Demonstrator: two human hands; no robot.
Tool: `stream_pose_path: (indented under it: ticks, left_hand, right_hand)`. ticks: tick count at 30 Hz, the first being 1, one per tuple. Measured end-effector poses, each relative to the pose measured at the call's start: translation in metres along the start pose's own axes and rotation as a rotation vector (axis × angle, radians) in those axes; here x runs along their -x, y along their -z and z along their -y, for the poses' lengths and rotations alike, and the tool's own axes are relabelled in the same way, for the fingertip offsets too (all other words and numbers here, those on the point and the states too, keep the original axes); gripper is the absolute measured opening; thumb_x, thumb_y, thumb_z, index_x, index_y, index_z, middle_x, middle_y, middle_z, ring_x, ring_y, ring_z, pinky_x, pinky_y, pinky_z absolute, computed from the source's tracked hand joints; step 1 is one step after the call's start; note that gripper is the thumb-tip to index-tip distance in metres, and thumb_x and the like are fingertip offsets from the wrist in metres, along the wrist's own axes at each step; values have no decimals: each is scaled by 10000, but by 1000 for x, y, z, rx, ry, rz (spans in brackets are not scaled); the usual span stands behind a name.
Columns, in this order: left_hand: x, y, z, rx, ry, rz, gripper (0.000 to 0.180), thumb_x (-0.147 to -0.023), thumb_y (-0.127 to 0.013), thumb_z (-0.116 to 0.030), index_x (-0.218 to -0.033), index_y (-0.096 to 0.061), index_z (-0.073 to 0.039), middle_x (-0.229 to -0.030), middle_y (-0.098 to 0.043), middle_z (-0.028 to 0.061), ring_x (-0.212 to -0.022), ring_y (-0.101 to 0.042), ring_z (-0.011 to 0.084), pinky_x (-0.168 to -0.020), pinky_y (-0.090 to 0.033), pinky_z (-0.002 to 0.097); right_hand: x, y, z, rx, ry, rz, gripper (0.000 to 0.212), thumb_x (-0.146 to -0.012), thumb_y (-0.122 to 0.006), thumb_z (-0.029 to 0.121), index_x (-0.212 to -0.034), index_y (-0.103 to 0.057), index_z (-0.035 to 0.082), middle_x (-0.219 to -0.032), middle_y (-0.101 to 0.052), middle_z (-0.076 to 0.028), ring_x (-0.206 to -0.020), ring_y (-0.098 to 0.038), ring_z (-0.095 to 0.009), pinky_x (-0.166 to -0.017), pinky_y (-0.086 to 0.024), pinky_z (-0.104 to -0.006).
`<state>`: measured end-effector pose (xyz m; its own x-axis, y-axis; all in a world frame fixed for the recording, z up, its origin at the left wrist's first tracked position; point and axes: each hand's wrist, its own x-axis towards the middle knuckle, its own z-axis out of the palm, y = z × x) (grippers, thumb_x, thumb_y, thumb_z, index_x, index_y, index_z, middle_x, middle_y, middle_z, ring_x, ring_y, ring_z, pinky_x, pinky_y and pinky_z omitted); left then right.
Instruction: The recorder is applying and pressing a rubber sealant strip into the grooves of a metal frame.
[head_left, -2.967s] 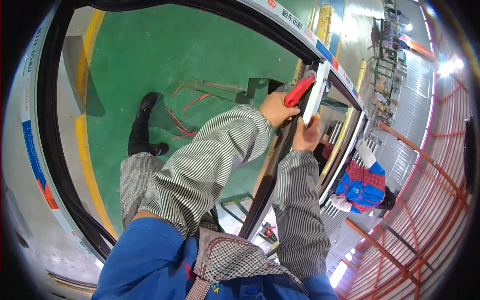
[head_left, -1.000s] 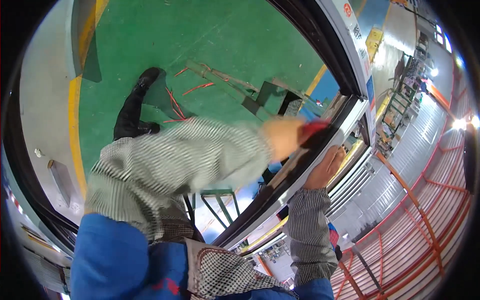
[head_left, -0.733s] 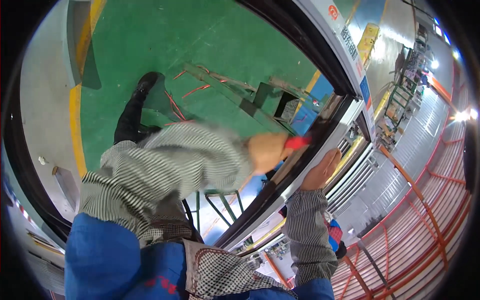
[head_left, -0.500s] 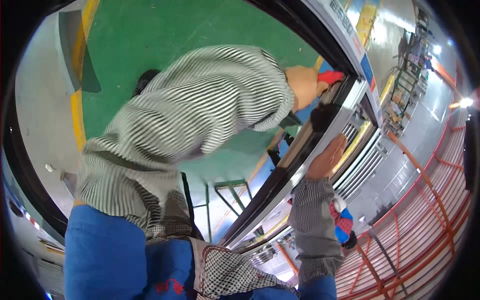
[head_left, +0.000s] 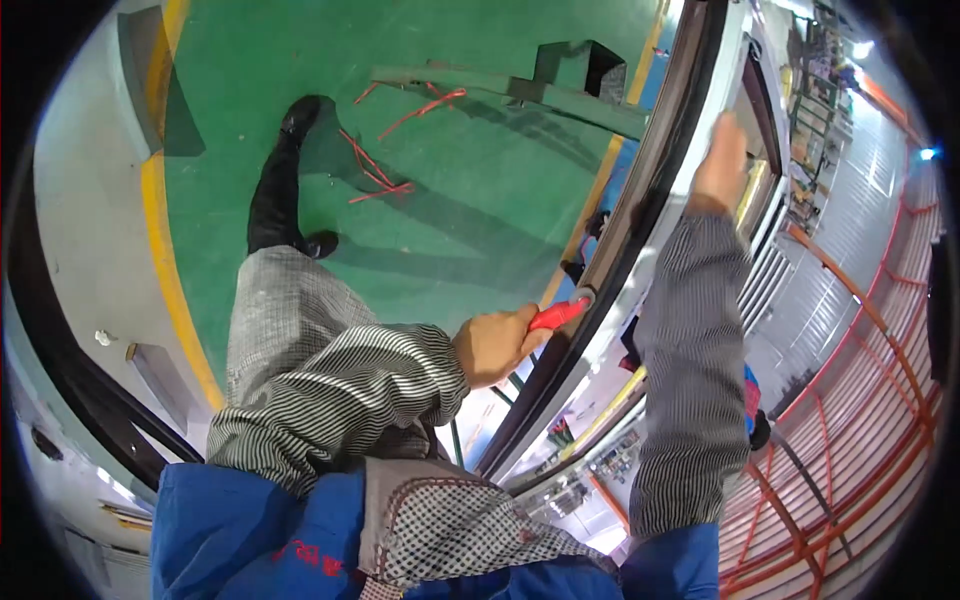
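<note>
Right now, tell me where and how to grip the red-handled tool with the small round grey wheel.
Probably best by its red handle, coming from the person's left: the handle slants down and left in the picture, away from the small round grey wheel, which sits over the long dark frame bar. The left hand grips the handle's rear, leaving the wheel free.

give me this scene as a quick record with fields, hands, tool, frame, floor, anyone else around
Left hand: gripping the red-handled tool
Tool tip: small round wheel, at the frame's dark edge; exact contact unclear
Right hand: open, fingers extended, at the frame's light face
Frame: large, dark inside edge, light outer face
Floor: green, with yellow line and loose red strips
Other person: partly visible beyond the right sleeve
</note>
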<state>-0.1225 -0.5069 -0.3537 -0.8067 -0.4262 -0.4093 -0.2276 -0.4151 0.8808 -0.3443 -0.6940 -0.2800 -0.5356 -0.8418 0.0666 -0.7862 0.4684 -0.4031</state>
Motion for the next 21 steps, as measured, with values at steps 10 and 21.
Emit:
stream_pose_path:
  ticks: [10, 21]
  left_hand:
    - [-91, 57, -73, 181, -289, -606, 332, -780, -639, -311, -971, -622, -40, -781, -623, 231, -775, -602, 421, -691, -473, 485]
    - [-136, 49, -107, 69, -149, -712, 394, -645, -718, -243, -955, -661, -6, -806, -662, 191, -778, -655, 324, -709, -505, 389]
  right_hand:
    - [131, 16, -23, 67, -4, -75, 334, -810, -686, 214, -1048, -589, 0, -944, -654, -118, -860, -620, -196, -767, -470, -320]
    - [112, 22, -32, 86, -115, -84, 341, -774, -691, 234, -1022, -568, 35, -904, -647, -153, -873, -634, -271, -789, -473, -362]
